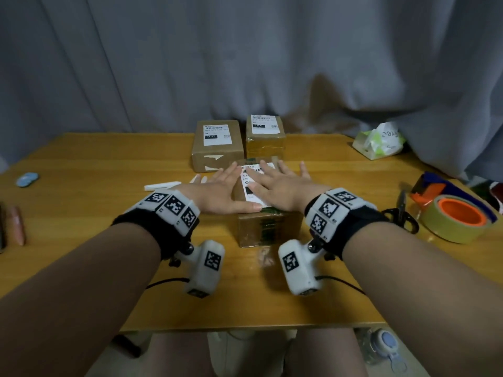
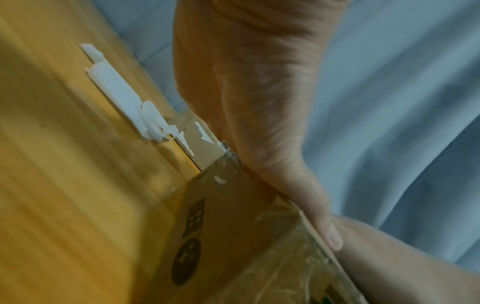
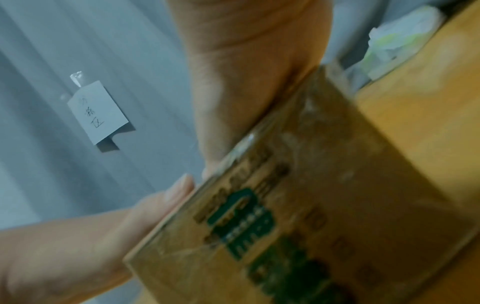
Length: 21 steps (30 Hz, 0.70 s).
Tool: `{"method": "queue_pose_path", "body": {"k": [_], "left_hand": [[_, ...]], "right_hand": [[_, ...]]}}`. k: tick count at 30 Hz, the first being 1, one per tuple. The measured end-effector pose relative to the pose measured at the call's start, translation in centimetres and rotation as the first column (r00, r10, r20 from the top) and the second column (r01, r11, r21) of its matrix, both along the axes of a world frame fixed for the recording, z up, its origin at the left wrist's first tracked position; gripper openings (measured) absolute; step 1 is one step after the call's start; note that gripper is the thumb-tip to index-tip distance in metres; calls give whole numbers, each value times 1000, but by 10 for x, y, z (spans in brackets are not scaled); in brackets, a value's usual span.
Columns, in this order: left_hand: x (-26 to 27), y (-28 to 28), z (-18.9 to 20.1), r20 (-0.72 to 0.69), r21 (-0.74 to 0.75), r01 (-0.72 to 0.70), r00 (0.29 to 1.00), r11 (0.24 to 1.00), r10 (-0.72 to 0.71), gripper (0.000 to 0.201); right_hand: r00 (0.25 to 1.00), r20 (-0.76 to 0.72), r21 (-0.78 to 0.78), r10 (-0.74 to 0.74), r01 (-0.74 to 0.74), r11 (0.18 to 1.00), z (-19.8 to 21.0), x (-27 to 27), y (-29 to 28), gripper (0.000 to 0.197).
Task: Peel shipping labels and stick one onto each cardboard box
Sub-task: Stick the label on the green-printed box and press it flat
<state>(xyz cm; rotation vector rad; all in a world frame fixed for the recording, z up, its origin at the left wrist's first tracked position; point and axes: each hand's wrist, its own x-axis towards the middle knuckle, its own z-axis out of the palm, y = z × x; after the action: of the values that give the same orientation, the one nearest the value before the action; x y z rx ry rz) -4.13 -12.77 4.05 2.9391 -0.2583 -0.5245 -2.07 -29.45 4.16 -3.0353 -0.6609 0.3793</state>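
A taped cardboard box [image 1: 269,227] stands at the table's middle, and a white shipping label [image 1: 247,177] lies on its top. Both hands rest flat on that top with straight fingers. My left hand [image 1: 220,189] covers the label's left edge, its thumb along the near edge. My right hand [image 1: 283,183] lies over the label's right part. In the left wrist view the left hand [image 2: 259,102] presses on the box [image 2: 233,236]. The right wrist view shows the right hand [image 3: 246,82] on the box [image 3: 311,205]. Two labelled boxes [image 1: 217,156] [image 1: 265,142] stand behind.
Curled white backing strips [image 1: 162,185] lie left of the boxes. On the right are a tape roll [image 1: 460,221], scissors [image 1: 401,210], a tape dispenser [image 1: 427,189] and a tissue pack [image 1: 379,141]. Blue discs [image 1: 27,179] sit at far left. A grey curtain hangs behind.
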Motion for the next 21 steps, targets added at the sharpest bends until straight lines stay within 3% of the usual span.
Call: {"method": "queue_pose_path", "body": {"k": [5,8,10,12,14,16,21], "left_hand": [[0,-2,2,-5,-66,-12,1000,998,12,110],[-7,-3,0,-33,-230,-69,997,971,63,111],[-9,-1,-5,-27,-328,-107,994,938,103,112],[-10,-1,-9,39,-387,-115,989,915,141,100],[-6,-2,-11,95,-498,-135,973,856,209,72],[-6,-7,-10,93,-608,-149,962,780,256,51],[-5,-18,3,272,-498,-42,941,866,202,36]], "right_hand": [[994,-77,-33,-77,75,997,5,-5,-44,68],[988,-99,-42,-117,113,993,12,-6,-53,73],[998,-50,17,-44,45,999,17,-8,-51,68],[994,-21,126,104,-100,987,16,-15,-42,66],[976,-48,126,210,-203,971,9,-24,-34,82],[976,-42,57,216,-213,975,1,-27,-31,100],[999,-1,73,53,-53,996,5,-14,-53,97]]}}
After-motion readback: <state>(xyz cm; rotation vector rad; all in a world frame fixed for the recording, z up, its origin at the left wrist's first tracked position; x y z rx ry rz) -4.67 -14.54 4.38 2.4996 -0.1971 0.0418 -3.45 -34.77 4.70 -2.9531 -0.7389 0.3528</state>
